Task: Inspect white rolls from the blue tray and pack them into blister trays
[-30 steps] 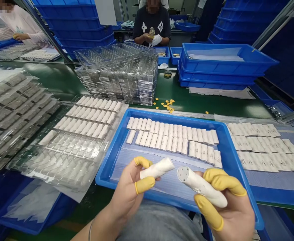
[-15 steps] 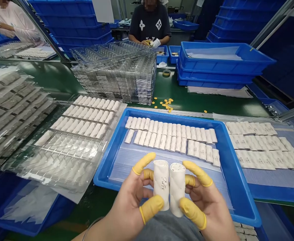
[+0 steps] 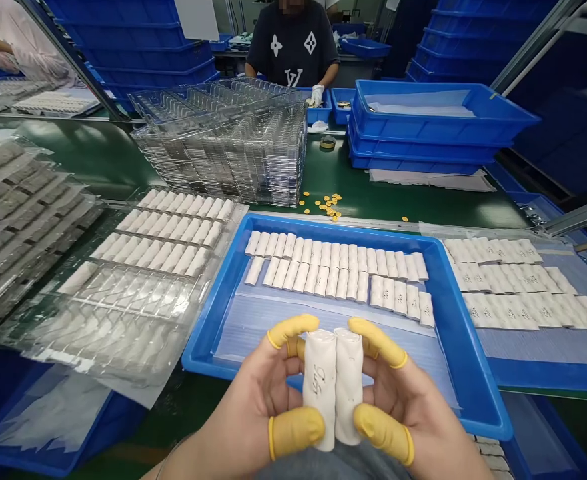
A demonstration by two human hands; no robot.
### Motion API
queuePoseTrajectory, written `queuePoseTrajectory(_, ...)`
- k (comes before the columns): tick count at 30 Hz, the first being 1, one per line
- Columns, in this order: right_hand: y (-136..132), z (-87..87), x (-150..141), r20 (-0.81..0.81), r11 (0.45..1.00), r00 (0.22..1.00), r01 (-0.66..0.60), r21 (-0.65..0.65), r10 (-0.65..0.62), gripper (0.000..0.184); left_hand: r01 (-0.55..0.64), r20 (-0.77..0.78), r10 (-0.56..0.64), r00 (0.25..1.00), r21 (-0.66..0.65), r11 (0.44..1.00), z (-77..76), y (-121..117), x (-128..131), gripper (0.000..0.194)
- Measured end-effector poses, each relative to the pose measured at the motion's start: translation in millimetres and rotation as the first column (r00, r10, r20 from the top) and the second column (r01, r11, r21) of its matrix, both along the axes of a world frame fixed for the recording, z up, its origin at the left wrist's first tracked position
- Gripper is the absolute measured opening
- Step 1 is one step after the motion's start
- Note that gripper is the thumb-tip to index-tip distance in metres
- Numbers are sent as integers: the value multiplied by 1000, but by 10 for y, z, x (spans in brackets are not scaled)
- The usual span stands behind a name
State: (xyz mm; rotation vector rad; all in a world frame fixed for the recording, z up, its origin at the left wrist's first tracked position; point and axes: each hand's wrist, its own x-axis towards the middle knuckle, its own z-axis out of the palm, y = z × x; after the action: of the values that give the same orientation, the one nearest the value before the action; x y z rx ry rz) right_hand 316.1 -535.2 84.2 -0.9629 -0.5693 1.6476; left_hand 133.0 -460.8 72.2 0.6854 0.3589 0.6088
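My left hand (image 3: 281, 393), with yellow finger cots on thumb and fingers, grips a white wrapped cylinder (image 3: 319, 380) marked with dark script. In my right hand (image 3: 391, 393), likewise in yellow cots, is a second white wrapped cylinder (image 3: 349, 383) with no script showing. Both cylinders stand nearly upright side by side, touching, pinched between thumbs and fingertips. Beyond them is a blue tray (image 3: 478, 393) lined with pale sheet, where rows of similar white cylinders (image 3: 318, 267) lie. What the cylinders contain is hidden.
Left of the tray lies a clear plastic blister tray (image 3: 123, 300), part filled with white cylinders. A stack of clear trays (image 3: 233, 153), scattered yellow discs (image 3: 331, 205) and stacked blue bins (image 3: 433, 133) stand behind. More cylinders (image 3: 518, 280) lie at right. A co-worker (image 3: 293, 43) sits opposite.
Both cylinders have come lower and together, closing the gap between them; their tops tilt away, so the end faces show less. The co-worker's gloved hand has lowered to a blue bin.
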Motion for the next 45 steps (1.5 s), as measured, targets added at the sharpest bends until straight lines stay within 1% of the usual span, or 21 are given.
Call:
queuePoseTrajectory(3, 9, -5, 3, -19, 1000, 1000, 11, 4, -11, 58, -2, 5, 2, 1000, 13, 1000, 5, -11, -2, 64)
queuePoseTrajectory(7, 13, -1, 7, 33, 998, 999, 30, 46, -32, 51, -29, -11, 30, 999, 38, 999, 13, -9, -23, 61)
queuePoseTrajectory(9, 14, 15, -5, 54, 997, 997, 58, 56, -61, 48, -8, -11, 9, 1000, 61, 998, 24, 1, -29, 56)
queuePoseTrajectory(11, 15, 31, -21, 75, 995, 993, 85, 49, -89, 45, 12, -2, -12, 1000, 76, 997, 30, 10, -25, 55)
queuePoseTrajectory(13, 18, 37, -37, 88, 996, 993, 81, 31, -83, 47, 7, -3, -7, 1000, 76, 997, 27, 9, -12, 58)
queuePoseTrajectory(15, 22, 30, -48, 85, 998, 994, 64, 10, -64, 53, -8, -6, 8, 1000, 60, 998, 19, 2, 4, 60)
queuePoseTrajectory(18, 27, 10, -51, 44, 999, 998, 52, 0, -52, 57, -8, 4, 8, 1000, 38, 999, 16, -6, 12, 59)
queuePoseTrajectory(21, 26, -6, -32, 21, 999, 998, 51, 9, -51, 54, -25, -9, 25, 1000, 43, 999, 35, 3, -6, 55)
queuePoseTrajectory(24, 22, -16, 3, 60, 996, 995, 72, 53, -75, 50, -67, -59, 71, 996, 61, 996, 53, 19, -26, 53)
queuePoseTrajectory(28, 27, -20, 37, 71, 995, 997, 24, 95, -31, 46, -73, -76, 79, 994, 87, 994, 58, 32, -29, 53)
queuePoseTrajectory(33, 30, -12, 31, 88, 995, 995, 29, 91, -37, 46, -79, -103, 86, 991, 67, 995, 58, 33, -41, 52)
queuePoseTrajectory(38, 29, -14, 7, 67, 999, 997, 37, 38, -39, 53, -93, -104, 100, 990, 70, 993, 49, 32, -46, 51)
queuePoseTrajectory(42, 41, -8, -7, 47, 996, 996, 72, 52, -75, 48, -95, -117, 105, 988, 85, 992, 42, 28, -34, 50)
queuePoseTrajectory(45, 44, 0, 5, 42, 996, 997, 60, 69, -63, 46, -82, -145, 93, 985, 75, 994, 42, 32, -32, 46)
